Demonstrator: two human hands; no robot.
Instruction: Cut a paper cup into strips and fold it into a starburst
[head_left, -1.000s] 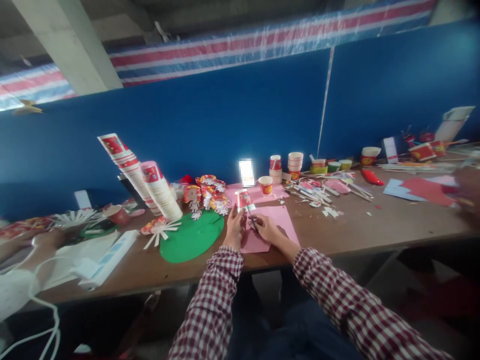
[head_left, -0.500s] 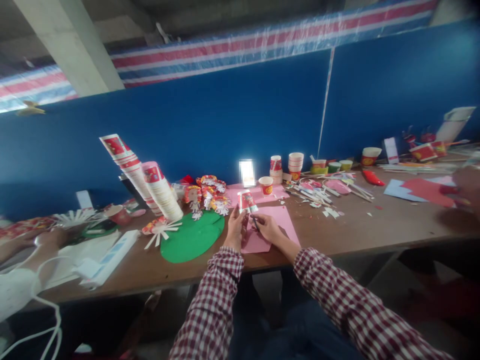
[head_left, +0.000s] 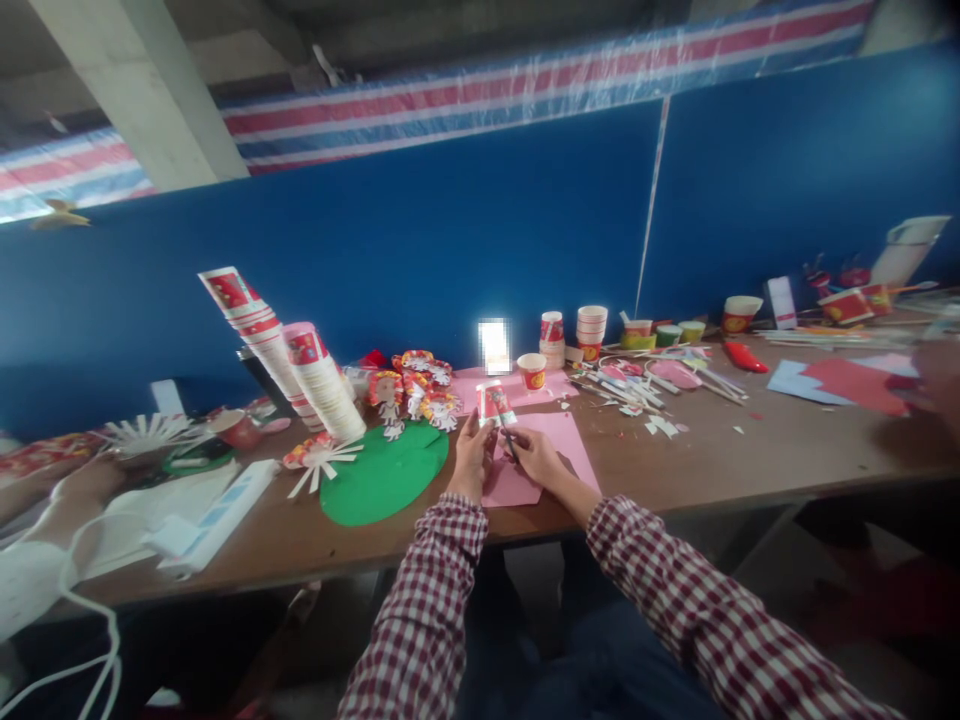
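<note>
here, paper cup (head_left: 493, 400) in left hand (head_left: 472, 452), pink sheet (head_left: 551, 458) below

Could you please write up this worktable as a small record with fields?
left hand: left hand grips a red-and-white paper piece, perhaps a cup
right hand: right hand holds a slim dark tool, kind unclear
below the hands: pink sheet
left of the hands: green sheet, leaning cup stack, power strip
beyond the hands: open cup, upright
to the right: pile of thin sticks
neighbour: another person's hand at the left edge
</note>
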